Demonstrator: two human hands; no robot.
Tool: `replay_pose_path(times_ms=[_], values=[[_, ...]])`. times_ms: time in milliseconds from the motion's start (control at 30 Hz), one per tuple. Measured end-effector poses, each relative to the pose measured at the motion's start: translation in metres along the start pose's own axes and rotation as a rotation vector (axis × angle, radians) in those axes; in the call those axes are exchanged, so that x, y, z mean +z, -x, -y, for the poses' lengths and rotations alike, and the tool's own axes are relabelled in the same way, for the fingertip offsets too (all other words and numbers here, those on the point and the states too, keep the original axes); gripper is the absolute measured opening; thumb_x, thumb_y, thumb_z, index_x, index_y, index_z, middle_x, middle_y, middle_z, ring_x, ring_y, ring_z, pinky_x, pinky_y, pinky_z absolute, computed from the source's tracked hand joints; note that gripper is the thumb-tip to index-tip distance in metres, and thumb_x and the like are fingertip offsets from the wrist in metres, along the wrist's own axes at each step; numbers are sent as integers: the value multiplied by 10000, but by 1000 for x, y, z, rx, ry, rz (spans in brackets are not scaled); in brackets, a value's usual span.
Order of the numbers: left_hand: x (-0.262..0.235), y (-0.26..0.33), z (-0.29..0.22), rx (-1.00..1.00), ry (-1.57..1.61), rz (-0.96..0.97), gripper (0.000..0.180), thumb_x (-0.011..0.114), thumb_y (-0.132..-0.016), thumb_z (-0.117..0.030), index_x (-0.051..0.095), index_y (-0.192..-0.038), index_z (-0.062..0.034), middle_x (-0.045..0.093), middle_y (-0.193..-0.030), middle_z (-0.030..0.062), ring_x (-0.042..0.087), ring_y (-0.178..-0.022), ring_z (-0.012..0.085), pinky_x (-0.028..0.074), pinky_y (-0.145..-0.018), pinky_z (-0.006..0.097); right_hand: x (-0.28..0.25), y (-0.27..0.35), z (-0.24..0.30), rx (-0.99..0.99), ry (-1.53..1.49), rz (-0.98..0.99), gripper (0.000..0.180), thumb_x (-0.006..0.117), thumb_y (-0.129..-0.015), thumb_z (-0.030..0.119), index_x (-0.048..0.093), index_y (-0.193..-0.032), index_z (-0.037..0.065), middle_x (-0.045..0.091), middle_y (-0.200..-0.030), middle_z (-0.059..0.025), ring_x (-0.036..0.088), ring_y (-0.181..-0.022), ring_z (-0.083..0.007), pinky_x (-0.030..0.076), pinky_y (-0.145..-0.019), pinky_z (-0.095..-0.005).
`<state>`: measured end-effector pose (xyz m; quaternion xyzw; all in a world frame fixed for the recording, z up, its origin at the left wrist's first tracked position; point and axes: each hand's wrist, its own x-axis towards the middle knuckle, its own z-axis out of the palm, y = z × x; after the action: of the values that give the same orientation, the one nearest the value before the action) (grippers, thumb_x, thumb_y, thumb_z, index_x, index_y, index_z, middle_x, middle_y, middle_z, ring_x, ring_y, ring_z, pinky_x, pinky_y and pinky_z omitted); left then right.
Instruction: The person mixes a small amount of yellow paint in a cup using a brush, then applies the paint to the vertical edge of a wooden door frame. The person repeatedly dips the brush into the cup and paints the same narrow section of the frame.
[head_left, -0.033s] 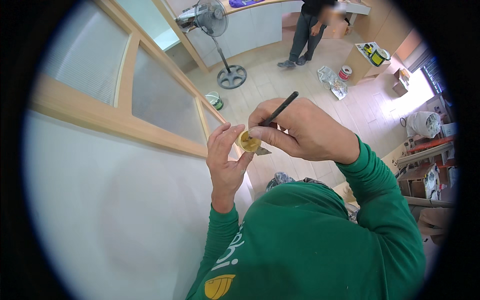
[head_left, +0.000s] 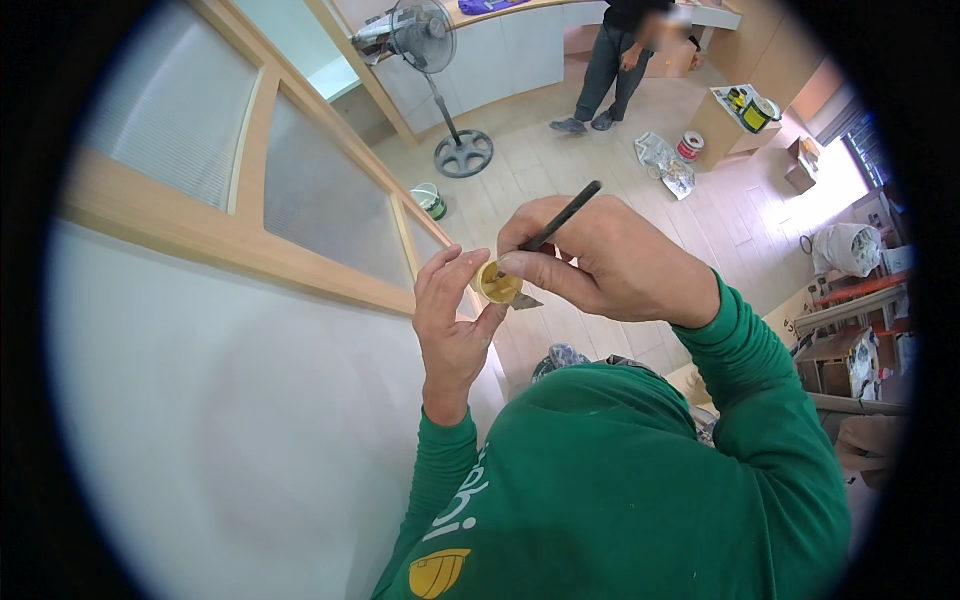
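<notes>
My left hand (head_left: 455, 310) is closed around a small yellow cup (head_left: 500, 290), its open mouth turned up toward me. Inside the cup is a yellowish substance. A thin black-handled tool (head_left: 572, 212) is pinched between the thumb and fingers of my right hand (head_left: 610, 260), just above the cup. Its lower end goes down into the cup; what kind of tip it has cannot be made out. A small grey, flat, pointed piece (head_left: 526, 302) sticks out beside the cup near my left thumb; whether my hand holds it is hidden.
Close on the left stands a white wall (head_left: 250, 400) under a wood-framed partition (head_left: 330, 265). Beyond are a standing fan (head_left: 440, 90), a bucket (head_left: 428, 200) and a person (head_left: 608, 70). Tins, a plastic sheet (head_left: 665, 165) and boxes (head_left: 845, 365) lie to the right.
The upper end of the black handle has tipped slightly to the right and up. The far person's foot has shifted a little to the left.
</notes>
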<state>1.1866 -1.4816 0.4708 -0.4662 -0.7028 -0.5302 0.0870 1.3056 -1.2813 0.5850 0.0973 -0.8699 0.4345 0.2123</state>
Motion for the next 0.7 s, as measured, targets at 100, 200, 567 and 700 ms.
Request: replay_pose_path(times_ms=[100, 200, 567, 700], values=[[0, 0, 2, -7, -32, 3, 608, 928, -754, -96, 727, -1328, -85, 752, -1291, 75, 625, -1307, 373, 508, -1093, 473, -3, -1, 1, 52, -50, -37, 217, 694, -1064, 254, 696, -1082, 38, 705, -830, -147, 668, -715, -332, 531, -662, -404], [-3, 3, 3, -13, -66, 17, 581, 930, -792, -136, 718, -1327, -59, 749, -1295, 85, 620, -1320, 364, 509, -1093, 474, -7, -4, 1, 105, -46, -36, 252, 681, -1080, 270, 697, -1097, 20, 691, -798, -158, 647, -690, -322, 524, -656, -391], [-2, 3, 6, -67, -23, -10, 618, 929, -742, -77, 737, -1329, -114, 756, -1271, 59, 624, -1299, 363, 507, -1097, 468, 3, -16, 0, 34, 73, 91, 223, 682, -1062, 246, 693, -1063, 24, 728, -872, -177, 704, -784, -382, 551, -695, -434], [-3, 6, 9, -45, -51, -14, 602, 937, -751, -80, 732, -1317, -90, 747, -1281, 83, 630, -1292, 350, 512, -1087, 459, 0, -20, 2, 50, 21, 61, 216, 695, -1048, 240, 695, -1050, 24, 721, -865, -171, 697, -787, -380, 550, -707, -446]])
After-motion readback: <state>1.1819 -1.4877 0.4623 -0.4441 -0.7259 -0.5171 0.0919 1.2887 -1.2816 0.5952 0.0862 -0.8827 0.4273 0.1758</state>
